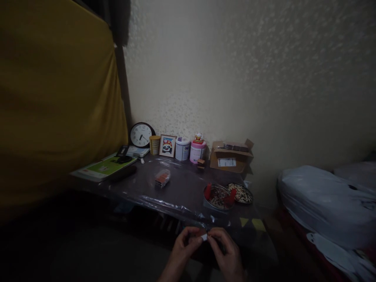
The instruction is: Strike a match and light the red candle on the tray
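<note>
My left hand point(185, 246) is closed, pinching a small white piece point(204, 237) between thumb and fingertips. From the other side my right hand point(225, 250) closes its thumb and forefinger on the piece's edge. The piece is too small and dim to name. Both hands are in front of the table's near edge. Beyond them on the table sit a round tray point(219, 201) of small dark and pale bits with red pieces on it, and a second tray point(241, 194) of pale slivers. A clear packet with orange contents point(162, 179) lies further left.
Along the wall stand a clock point(141, 135), a yellow cup point(154, 145), a framed panda picture point(167, 146), a white tub point(182, 149), a pink-lidded tub point(197, 152) and an open cardboard box point(230, 161). A green book point(105, 167) lies left; a white bag point(320, 207) sits right.
</note>
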A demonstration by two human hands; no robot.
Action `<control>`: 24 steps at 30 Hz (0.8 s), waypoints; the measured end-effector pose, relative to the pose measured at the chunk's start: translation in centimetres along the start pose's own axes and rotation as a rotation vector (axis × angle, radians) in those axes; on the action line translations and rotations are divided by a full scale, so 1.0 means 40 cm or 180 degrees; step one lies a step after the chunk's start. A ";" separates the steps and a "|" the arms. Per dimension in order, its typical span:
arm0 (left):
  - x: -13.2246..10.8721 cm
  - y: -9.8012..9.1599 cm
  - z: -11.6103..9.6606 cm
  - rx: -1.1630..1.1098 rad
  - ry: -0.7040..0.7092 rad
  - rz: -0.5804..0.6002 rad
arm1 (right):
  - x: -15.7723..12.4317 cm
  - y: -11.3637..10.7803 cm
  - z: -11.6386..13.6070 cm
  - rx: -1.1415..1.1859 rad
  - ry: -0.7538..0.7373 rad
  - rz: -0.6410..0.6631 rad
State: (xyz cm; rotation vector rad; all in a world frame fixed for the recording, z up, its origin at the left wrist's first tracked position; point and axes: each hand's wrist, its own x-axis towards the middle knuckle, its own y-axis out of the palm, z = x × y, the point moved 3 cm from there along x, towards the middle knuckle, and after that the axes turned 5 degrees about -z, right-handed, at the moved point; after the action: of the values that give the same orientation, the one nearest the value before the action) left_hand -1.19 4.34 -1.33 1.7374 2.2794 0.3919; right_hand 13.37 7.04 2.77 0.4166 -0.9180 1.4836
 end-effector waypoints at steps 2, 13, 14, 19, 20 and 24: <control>0.002 -0.003 0.004 -0.0008 -0.0004 -0.0050 | 0.000 0.000 -0.001 -0.0004 0.0030 0.0027; 0.003 -0.002 -0.016 0.0012 0.0000 0.0033 | 0.006 0.003 0.007 0.0330 0.0480 0.0198; 0.003 -0.002 -0.016 -0.0025 -0.0015 0.0036 | 0.006 0.003 0.005 0.0370 0.0599 0.0220; 0.001 0.000 -0.002 -0.0533 -0.0198 0.0147 | 0.011 -0.006 -0.023 0.0496 0.1276 0.0123; 0.000 0.002 0.000 -0.0668 -0.0256 0.0188 | 0.015 -0.009 -0.028 0.0503 0.1347 0.0046; -0.010 0.011 -0.008 -0.1058 -0.0393 0.0190 | 0.030 -0.012 -0.026 0.0434 0.1214 -0.0211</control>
State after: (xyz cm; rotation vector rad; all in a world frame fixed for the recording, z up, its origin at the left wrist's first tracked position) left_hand -0.78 4.04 -0.87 1.6142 1.9501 0.6177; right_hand 13.92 8.56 3.18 0.2471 -0.4990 1.5030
